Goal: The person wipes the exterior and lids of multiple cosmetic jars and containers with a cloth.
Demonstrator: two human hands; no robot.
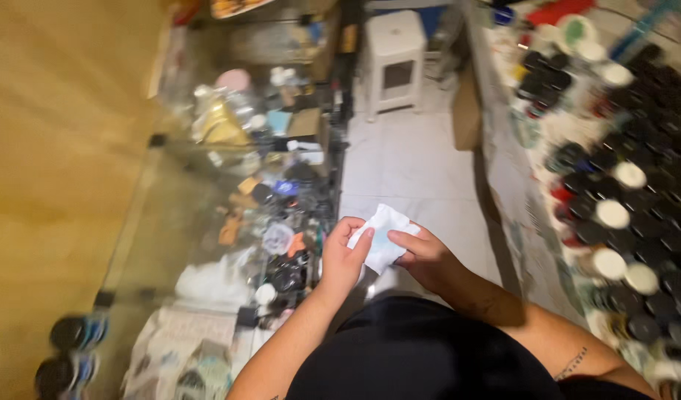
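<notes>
Both hands: left hand, right hand pinch white cloth | aisle floor open between glass counter, jar shelves

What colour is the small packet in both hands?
The packet is white with a pale blue patch; head view.

Two hands, the left hand and the right hand, were in view at frame centre, together gripping one white cloth. One white stool stood at upper centre. Two dark-capped bottles lay at lower left. Jars at right were too many to count.
</notes>
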